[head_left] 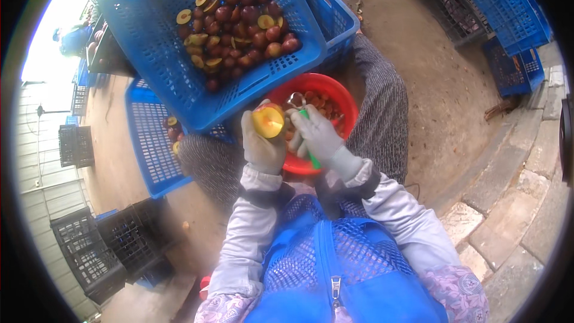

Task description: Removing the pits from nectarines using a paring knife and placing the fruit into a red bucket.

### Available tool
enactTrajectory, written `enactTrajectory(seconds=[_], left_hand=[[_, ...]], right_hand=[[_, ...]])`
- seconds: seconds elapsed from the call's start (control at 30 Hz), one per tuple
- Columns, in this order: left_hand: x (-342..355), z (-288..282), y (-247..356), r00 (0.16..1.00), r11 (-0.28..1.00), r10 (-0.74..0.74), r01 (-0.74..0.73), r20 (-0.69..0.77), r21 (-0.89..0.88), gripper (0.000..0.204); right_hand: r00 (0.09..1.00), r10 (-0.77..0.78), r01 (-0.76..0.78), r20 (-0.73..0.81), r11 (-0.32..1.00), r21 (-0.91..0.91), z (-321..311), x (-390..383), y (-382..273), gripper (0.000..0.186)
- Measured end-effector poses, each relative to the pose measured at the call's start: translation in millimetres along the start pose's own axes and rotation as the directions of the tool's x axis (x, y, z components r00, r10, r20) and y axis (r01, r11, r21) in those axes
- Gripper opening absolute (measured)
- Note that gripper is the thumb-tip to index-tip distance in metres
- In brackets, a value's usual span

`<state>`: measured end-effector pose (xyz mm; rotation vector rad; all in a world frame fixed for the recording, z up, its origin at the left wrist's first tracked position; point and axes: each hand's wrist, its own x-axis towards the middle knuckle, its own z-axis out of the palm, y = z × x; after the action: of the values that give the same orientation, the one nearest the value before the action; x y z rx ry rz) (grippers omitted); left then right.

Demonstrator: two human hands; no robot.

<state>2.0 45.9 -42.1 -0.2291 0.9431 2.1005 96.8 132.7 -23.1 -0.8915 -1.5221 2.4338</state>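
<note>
No packages, labels or signs are seen. A halved fruit (pixel 268 122), yellow cut face up, is clamped in the gloved left hand (pixel 263 146) over the near rim of a red bowl (pixel 344 93) holding pits. A green-handled corer (pixel 305 128) is gripped by the right hand (pixel 318 137). A tilted blue crate (pixel 149 42) beyond holds whole red and halved fruits. Black crates (pixel 89 251) are stacked at lower left.
</note>
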Motion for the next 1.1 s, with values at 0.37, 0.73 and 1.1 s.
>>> enactTrajectory(seconds=[0.37,0.73,1.1], left_hand=[[-15,5,-13,0.908,0.613,0.237,-0.416,0.346,0.672,0.040],[-19,9,-18,0.999,0.978,0.043,-0.042,0.000,0.206,0.039],[-18,17,-30,0.975,0.891,0.211,-0.165,-0.065,0.423,0.035]], right_hand=[[0.991,0.094,-0.065,0.095,0.959,-0.274,-12,-26,-5,0.030],[0.986,0.125,-0.112,0.108,0.986,-0.124,-7,-32,-7,0.031],[0.977,0.185,-0.172,0.107,0.978,-0.119,-12,-28,3,0.032]])
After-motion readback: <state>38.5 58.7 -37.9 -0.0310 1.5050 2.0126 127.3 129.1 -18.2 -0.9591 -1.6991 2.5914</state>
